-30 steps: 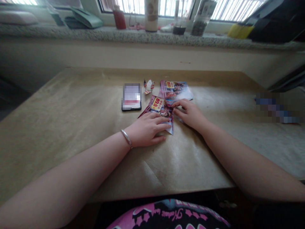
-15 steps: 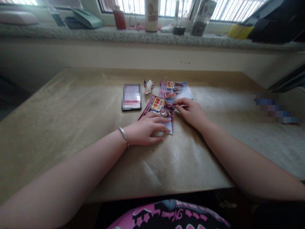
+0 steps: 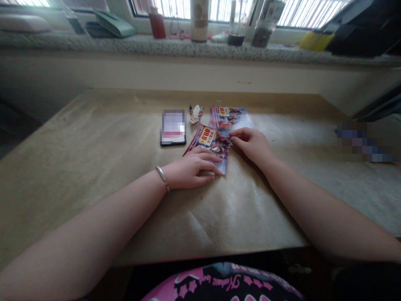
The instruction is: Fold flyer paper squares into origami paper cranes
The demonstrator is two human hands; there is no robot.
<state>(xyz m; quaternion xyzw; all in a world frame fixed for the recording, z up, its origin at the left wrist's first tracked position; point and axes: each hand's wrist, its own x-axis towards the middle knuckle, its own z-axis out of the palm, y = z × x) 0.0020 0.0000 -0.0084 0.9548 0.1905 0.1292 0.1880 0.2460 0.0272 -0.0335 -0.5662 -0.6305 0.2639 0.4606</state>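
A glossy printed paper sheet (image 3: 216,142), with a yellow price box and red figures, lies on the table in the head view. Across its lower left part rests my left hand (image 3: 200,167), fingers spread and lying on it. My right hand (image 3: 250,144) pinches the sheet's right edge between thumb and index finger. Just behind lies a second, similar printed sheet (image 3: 232,118), partly overlapped by the first. Part of the front sheet is hidden under my left hand.
A phone (image 3: 173,127) with a blurred screen lies to the left, beside a small folded paper piece (image 3: 196,113). Far right on the table (image 3: 78,167) is a blurred flat item (image 3: 365,144). Bottles, including a red one (image 3: 157,25), stand on the windowsill (image 3: 175,47).
The near edge of the front sheet has shifted slightly away from me, and my left hand has moved up a little with it. My right hand keeps its pinch, slightly further right.
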